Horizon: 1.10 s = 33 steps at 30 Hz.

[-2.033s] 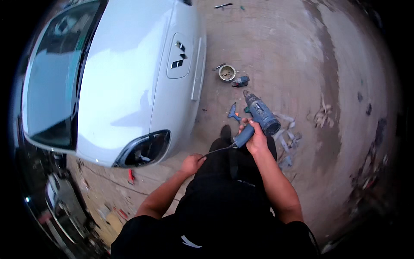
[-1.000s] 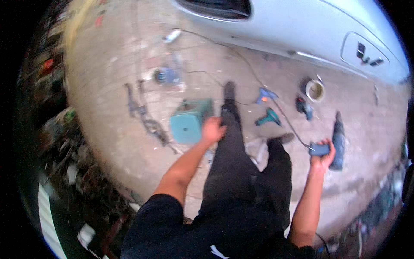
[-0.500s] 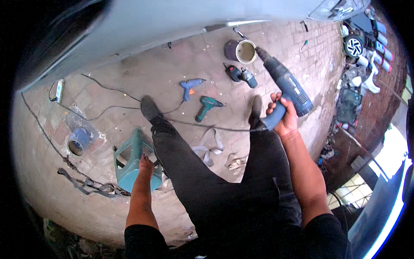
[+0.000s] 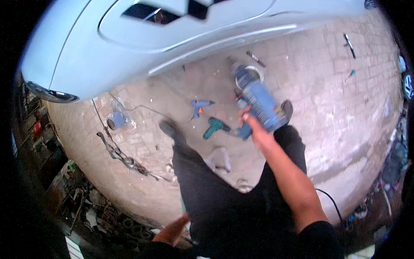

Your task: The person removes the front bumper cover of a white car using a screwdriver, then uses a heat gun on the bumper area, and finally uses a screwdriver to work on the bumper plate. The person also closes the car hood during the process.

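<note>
My right hand (image 4: 254, 127) grips the blue-grey heat gun (image 4: 263, 105), which is blurred and held nozzle-up toward the car, over a metal pot (image 4: 258, 77). My left hand (image 4: 177, 226) is low beside my left thigh, smeared and partly cut off by my leg, so its fingers cannot be made out. A sliver of green stool (image 4: 184, 203) shows just above it. On the floor near my feet lie a blue glue gun (image 4: 199, 105), a green power tool (image 4: 214, 126) and another drill (image 4: 239, 98), partly hidden by the heat gun.
The white car's front (image 4: 103, 64) spans the top, above the brick floor (image 4: 327, 99). A blue can (image 4: 116, 121) and dark straps (image 4: 118, 153) lie at left, a black tool (image 4: 349, 45) at upper right. Piled clutter (image 4: 90, 216) lines both edges, and a cable runs by my right leg.
Since half a second ago the heat gun has come left and lower in view, and the car fills more of the top. My left hand has shifted down from the stool toward the lower edge.
</note>
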Each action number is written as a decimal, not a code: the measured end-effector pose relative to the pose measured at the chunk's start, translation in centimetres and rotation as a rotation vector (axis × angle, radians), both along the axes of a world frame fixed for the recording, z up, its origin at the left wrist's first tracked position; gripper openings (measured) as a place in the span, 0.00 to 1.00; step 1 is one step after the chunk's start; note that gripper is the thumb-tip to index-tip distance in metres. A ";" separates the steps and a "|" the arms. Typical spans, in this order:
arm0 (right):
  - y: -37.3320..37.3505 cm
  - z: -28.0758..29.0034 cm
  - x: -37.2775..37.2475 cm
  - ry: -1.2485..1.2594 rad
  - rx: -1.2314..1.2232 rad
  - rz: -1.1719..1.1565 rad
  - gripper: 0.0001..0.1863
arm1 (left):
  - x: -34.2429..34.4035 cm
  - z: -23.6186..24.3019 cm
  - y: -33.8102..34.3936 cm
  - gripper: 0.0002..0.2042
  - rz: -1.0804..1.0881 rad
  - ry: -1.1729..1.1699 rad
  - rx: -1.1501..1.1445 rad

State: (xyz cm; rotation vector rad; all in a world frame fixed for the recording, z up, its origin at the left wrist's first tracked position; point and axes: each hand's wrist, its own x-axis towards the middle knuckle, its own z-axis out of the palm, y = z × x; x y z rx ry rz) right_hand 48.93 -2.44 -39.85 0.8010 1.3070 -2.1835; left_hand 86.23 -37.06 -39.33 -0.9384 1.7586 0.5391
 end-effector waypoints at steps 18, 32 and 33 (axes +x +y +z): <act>3.7 -6.4 0.7 0.543 0.515 0.849 0.13 | 15.8 -19.2 22.2 0.12 0.694 0.035 -0.025; 3.2 -12.3 7.3 0.909 0.726 0.565 0.11 | 19.5 -29.3 24.0 0.12 0.838 0.261 -0.007; 2.7 -11.3 7.5 0.980 0.735 0.503 0.12 | 19.6 -29.8 24.0 0.12 0.845 0.294 -0.008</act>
